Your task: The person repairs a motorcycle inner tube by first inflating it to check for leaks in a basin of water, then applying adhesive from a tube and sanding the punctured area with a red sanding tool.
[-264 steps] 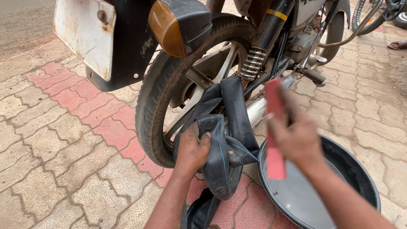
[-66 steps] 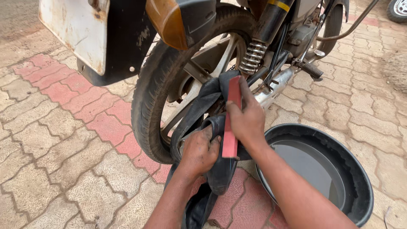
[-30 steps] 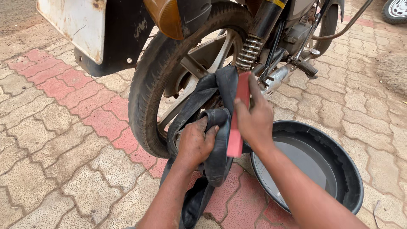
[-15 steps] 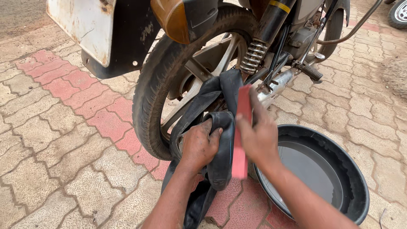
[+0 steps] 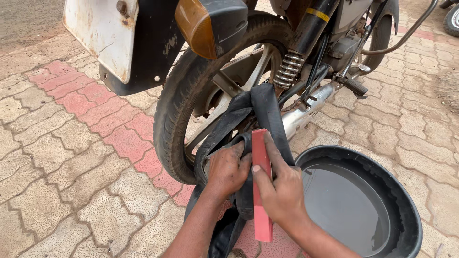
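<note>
A black rubber inner tube [image 5: 262,107] hangs out of the rear wheel [image 5: 179,112] of a motorcycle and droops to the paving. My left hand [image 5: 228,171] grips a folded part of the tube just below the tyre. My right hand [image 5: 282,191] holds a flat red strip-shaped tool [image 5: 261,191] lengthwise against the tube, fingers pressing on its upper end. Both hands sit side by side, touching the same stretch of tube.
A wide black basin [image 5: 406,210] holding dark water stands on the pavers right of my hands. Above are the motorcycle's white rear mudguard [image 5: 98,33], orange indicator [image 5: 193,28], shock spring [image 5: 288,69] and chrome exhaust [image 5: 306,107]. Interlocking grey and red pavers cover the ground.
The red tool has slid up and down along the tube under my right hand. My left hand has kept its grip on the tube; the view shifted slightly.
</note>
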